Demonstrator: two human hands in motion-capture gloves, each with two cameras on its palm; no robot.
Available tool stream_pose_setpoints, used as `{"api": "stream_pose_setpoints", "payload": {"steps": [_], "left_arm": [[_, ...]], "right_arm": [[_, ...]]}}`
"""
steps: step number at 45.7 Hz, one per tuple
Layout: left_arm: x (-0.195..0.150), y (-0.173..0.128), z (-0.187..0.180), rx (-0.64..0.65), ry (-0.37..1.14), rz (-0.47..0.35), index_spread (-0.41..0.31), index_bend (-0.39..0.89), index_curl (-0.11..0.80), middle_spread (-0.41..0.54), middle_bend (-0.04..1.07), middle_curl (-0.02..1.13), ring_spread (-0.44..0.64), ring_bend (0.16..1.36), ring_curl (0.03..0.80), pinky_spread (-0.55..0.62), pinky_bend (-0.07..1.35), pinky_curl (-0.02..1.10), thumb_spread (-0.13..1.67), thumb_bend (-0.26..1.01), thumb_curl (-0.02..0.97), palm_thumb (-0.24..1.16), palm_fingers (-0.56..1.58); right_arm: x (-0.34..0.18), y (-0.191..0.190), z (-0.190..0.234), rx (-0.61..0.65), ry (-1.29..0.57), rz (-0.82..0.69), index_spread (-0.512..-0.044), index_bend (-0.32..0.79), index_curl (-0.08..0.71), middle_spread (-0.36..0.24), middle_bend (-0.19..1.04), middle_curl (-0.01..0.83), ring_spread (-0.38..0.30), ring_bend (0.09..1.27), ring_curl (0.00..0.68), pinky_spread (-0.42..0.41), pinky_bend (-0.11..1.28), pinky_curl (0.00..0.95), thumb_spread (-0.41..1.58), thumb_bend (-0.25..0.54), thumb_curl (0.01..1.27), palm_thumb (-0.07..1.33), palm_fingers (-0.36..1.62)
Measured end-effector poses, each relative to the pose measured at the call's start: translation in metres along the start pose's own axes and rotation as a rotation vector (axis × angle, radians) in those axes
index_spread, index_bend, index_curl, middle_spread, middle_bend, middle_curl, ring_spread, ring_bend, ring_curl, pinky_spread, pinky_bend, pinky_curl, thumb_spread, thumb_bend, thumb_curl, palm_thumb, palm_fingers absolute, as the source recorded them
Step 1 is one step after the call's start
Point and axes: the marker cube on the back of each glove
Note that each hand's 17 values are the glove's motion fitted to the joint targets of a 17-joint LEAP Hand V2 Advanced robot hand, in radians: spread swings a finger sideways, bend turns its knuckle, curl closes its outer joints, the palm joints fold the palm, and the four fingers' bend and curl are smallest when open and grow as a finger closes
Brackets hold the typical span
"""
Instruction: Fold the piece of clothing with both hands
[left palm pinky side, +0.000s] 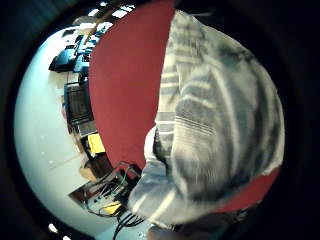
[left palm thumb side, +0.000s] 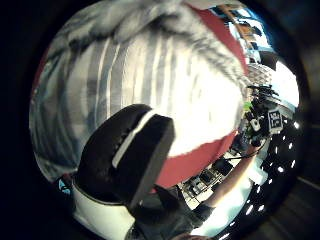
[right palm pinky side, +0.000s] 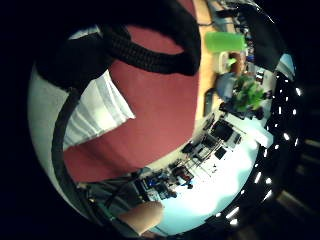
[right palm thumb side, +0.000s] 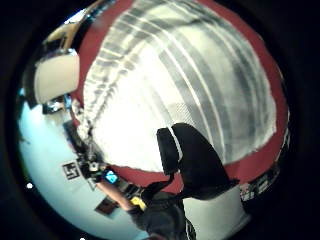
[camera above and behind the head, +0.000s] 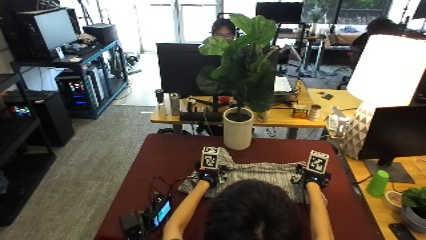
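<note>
The striped shirt (camera above and behind the head: 256, 172) looks soft and light and lies between the hands. The left hand (camera above and behind the head: 209, 176) and the right hand (camera above and behind the head: 313, 178) sit at its side edges, the likely places to hold; I cannot tell whether either is grasping it.

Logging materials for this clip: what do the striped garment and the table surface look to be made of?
The striped garment looks like soft woven or knit fabric, matte, grey and white: it creases and bunches where the left hand and right hand are on it. The table has a dark red, matte, even surface, possibly a mat or laminate; the pictures leave that open.

From above and behind the head we face the worktop (camera above and behind the head: 166, 155); our four palm views sit close over the same striped garment (camera above and behind the head: 256, 172).
</note>
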Motion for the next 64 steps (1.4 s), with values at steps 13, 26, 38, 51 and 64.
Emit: {"api": "stream_pose_setpoints", "payload": {"steps": [13, 26, 38, 51, 64], "left_arm": [[0.002, -0.017, 0.039, -0.073, 0.017, 0.002, -0.067, 0.09, 0.302, 0.232, 0.15, 0.24, 0.37, 0.60, 0.361, 0.45, 0.57, 0.41, 1.03, -0.05, 0.261, -0.04, -0.07], [0.006, -0.017, 0.039, -0.084, 0.019, 0.024, -0.064, 0.10, 0.244, 0.247, 0.17, 0.24, 0.43, 0.61, 0.341, 0.46, 0.58, 0.39, 1.01, -0.05, 0.230, -0.05, -0.08], [0.004, -0.008, 0.025, -0.241, -0.013, -0.014, -0.064, 0.11, 0.222, 0.257, 0.17, 0.24, 0.45, 0.60, 0.320, 0.46, 0.59, 0.37, 1.01, -0.04, 0.212, -0.04, -0.07], [-0.021, 0.000, -0.037, -0.309, 0.186, -0.063, -0.005, 0.10, 0.208, 0.273, 0.16, 0.24, 0.43, 0.64, 0.318, 0.39, 0.65, 0.38, 1.09, -0.01, 0.223, 0.03, -0.04], [-0.077, 0.023, -0.137, 0.131, 0.372, -0.123, 0.048, 0.14, 0.202, 0.283, 0.20, 0.25, 0.41, 0.69, 0.319, 0.39, 0.62, 0.36, 1.18, 0.00, 0.223, 0.07, -0.01]], "right_arm": [[-0.015, -0.023, 0.028, 0.106, -0.036, 0.110, -0.321, 0.09, 0.141, 0.076, 0.16, 0.322, 0.166, 0.52, 0.364, 0.262, 0.95, 0.425, 1.18, -0.005, 0.36, 0.53, 0.17], [-0.035, -0.022, 0.028, 0.258, -0.161, 0.131, -0.301, 0.09, 0.135, -0.043, 0.32, 0.381, -0.070, 0.70, 0.397, -0.087, 0.88, 0.381, 1.13, 0.093, 0.42, 0.84, 0.80], [-0.053, -0.025, 0.013, 0.475, -0.036, 0.060, -0.268, 0.16, 0.226, -0.128, 0.31, 0.425, -0.186, 0.68, 0.438, -0.283, 0.78, 0.390, 0.83, 0.060, 0.51, 1.02, 1.18], [-0.080, 0.034, -0.072, 0.346, -0.097, 0.052, -0.244, 0.21, 0.342, -0.165, 0.34, 0.459, -0.213, 0.62, 0.440, -0.336, 0.63, 0.375, 0.44, -0.024, 0.61, 1.06, 1.31], [-0.232, 0.044, -0.138, 0.479, -0.059, -0.150, -0.239, 0.23, 0.413, -0.176, 0.35, 0.478, -0.242, 0.58, 0.448, -0.348, 0.58, 0.385, 0.26, -0.031, 0.67, 1.06, 1.32]]}}
